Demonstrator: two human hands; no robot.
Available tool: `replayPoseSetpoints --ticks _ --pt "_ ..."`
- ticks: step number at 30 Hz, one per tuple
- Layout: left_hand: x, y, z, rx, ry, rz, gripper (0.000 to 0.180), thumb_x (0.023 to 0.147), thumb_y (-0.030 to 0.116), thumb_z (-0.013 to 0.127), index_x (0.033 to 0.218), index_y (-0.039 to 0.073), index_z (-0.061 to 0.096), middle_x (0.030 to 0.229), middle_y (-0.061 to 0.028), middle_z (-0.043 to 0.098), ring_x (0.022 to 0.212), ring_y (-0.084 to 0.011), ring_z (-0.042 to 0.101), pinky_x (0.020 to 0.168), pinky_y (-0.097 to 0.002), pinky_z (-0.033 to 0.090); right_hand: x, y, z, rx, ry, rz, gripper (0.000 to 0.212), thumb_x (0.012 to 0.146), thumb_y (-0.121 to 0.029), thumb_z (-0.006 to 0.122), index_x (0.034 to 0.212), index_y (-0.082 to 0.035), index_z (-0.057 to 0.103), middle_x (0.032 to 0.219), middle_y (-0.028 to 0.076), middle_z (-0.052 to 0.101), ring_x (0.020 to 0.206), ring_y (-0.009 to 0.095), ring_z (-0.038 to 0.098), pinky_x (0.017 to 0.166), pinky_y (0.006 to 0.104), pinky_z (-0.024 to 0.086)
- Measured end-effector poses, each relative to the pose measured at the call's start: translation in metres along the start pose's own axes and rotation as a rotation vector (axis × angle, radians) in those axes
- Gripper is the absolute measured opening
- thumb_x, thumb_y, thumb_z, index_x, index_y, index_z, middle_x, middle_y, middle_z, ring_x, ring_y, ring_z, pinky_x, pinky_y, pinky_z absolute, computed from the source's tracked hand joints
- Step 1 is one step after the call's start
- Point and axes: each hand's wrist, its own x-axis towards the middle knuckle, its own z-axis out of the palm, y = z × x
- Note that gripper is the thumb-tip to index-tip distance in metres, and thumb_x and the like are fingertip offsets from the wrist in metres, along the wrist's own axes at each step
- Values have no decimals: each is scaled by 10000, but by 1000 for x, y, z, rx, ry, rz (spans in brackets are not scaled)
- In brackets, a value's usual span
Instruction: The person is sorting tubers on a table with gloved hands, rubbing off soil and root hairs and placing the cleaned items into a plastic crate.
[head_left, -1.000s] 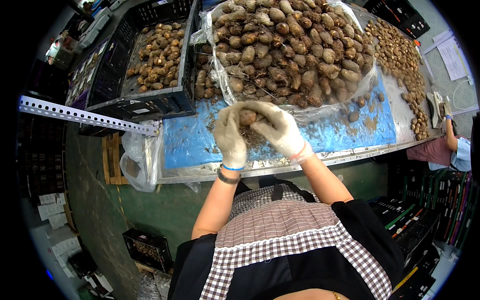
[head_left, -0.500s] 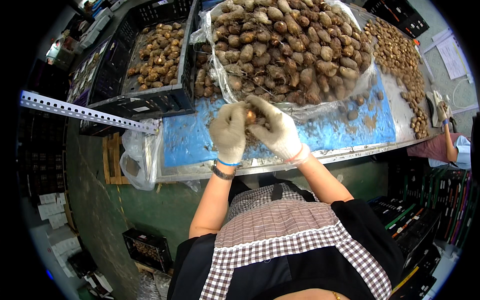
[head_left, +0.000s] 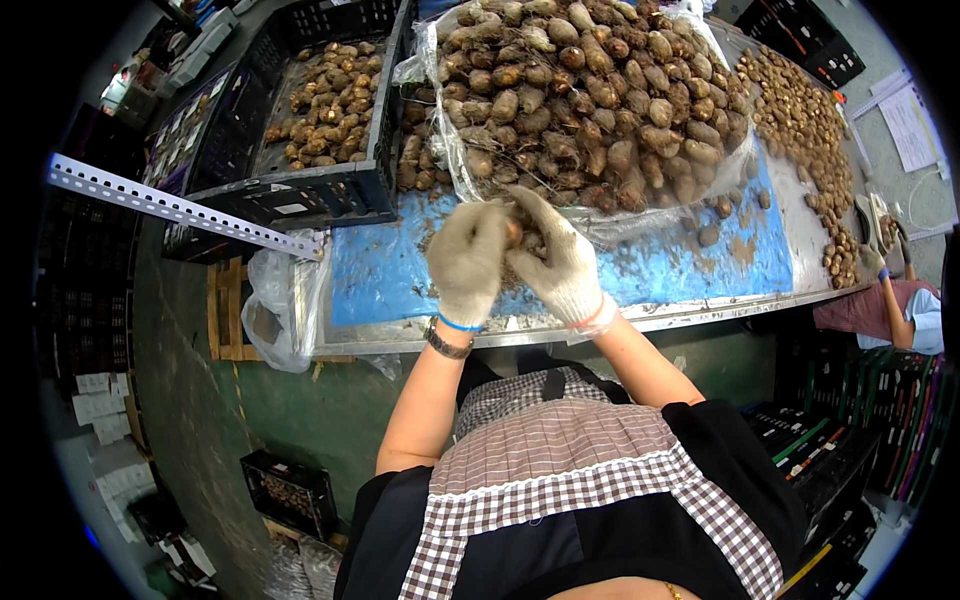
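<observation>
Both my hands wear pale knit gloves and meet over the table, just in front of a big heap of brown, hairy taro. Between them is a small taro corm, mostly covered by the gloves. My right hand grips it from the right, thumb below and fingers over the top. On the other side my left hand is curled closed against the corm, somewhat blurred by motion. The heap rests in an opened clear plastic bag on a blue plastic sheet strewn with soil.
A black crate holding cleaner taro stands at the left, with a perforated metal bar before it. More loose taro spreads along the right, where another person's gloved hand works. Another crate stands low at the left.
My left hand has turned and shifted slightly around the corm and is now blurred. My right hand keeps its grip. The view has shifted a little.
</observation>
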Motion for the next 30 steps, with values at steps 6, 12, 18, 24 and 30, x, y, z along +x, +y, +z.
replayPoseSetpoints --ticks 6,12,18,24,30 --pt "4 5 2 -162 39 42 195 987 157 615 1033 -27 660 821 -55 697 758 -117 638 682 -262 508 -3 14 2 166 24 53 676 793 -53 738 1417 -4 483 1264 186 636 1131 219 642 959 319 507" --pt "8 -1 5 -397 101 41 213 1004 147 586 1112 -25 649 994 -55 694 850 -104 641 752 -258 526 6 20 -5 456 -13 103 741 821 -33 750 1466 36 392 1434 142 509 1274 185 516 1069 318 422" --pt "2 15 6 71 -59 243 290 873 45 704 1161 21 698 968 -87 701 780 -162 635 735 -279 506 6 19 -14 426 -10 67 751 844 -17 736 1490 29 355 1477 138 457 1330 227 477 1112 352 402" --pt "13 7 6 -294 79 -55 133 943 43 613 982 -20 722 844 -33 673 726 -105 582 681 -259 480 8 4 -21 827 -27 284 775 848 -16 720 1512 11 321 1490 135 437 1340 224 463 1053 345 472" --pt "7 25 15 -364 80 -52 186 871 -17 670 1054 -15 705 1043 -65 676 824 -116 597 772 -238 505 10 12 -24 807 31 240 765 854 -38 718 1511 4 328 1465 155 450 1303 224 492 1030 341 494"
